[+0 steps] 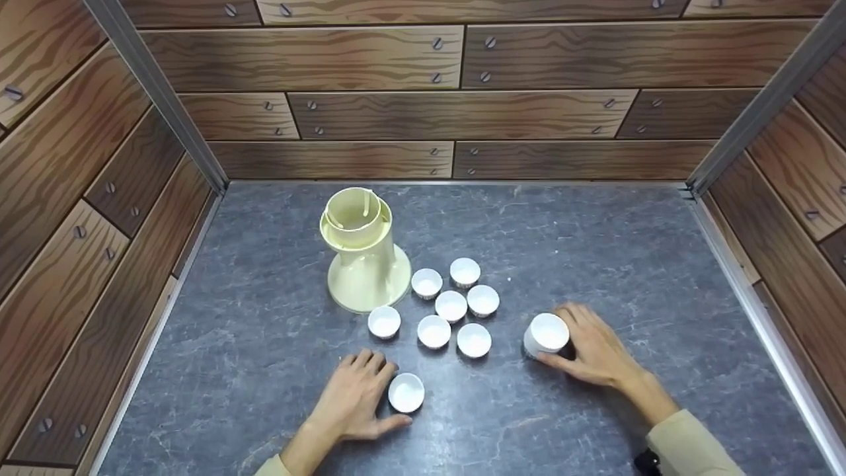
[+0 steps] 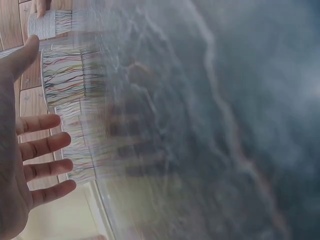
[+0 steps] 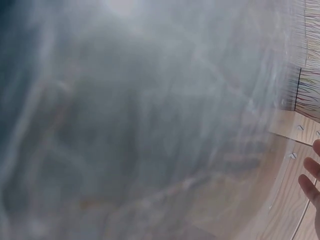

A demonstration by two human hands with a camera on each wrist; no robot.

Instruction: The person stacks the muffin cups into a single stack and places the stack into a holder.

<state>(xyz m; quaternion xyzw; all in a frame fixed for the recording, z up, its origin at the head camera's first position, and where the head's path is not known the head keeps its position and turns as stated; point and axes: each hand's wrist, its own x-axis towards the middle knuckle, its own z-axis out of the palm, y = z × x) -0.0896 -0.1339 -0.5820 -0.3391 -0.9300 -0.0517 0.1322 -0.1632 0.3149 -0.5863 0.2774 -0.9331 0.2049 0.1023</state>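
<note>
Near the front left, my left hand [image 1: 357,396] lies beside a small white cup [image 1: 406,393], its thumb and index finger spread around it. The left wrist view shows straight, parted fingers [image 2: 47,147], and thin coloured lines down the side of that cup [image 2: 65,75]. At the right, my right hand [image 1: 593,347] holds a stack of white cups [image 1: 547,334] between thumb and fingers. Stacked rims show on this stack [image 2: 42,25] in the left wrist view. The right wrist view catches only fingertips [image 3: 311,172] at its edge; much of that view is blurred tabletop.
Several single white cups [image 1: 451,306] stand upright in a loose group mid-table. Behind them on the left is a tall cream-coloured stand [image 1: 370,277] with a flared base and an open round top [image 1: 353,210]. Wood-patterned walls [image 1: 456,116] enclose the dark marbled table [image 1: 628,244].
</note>
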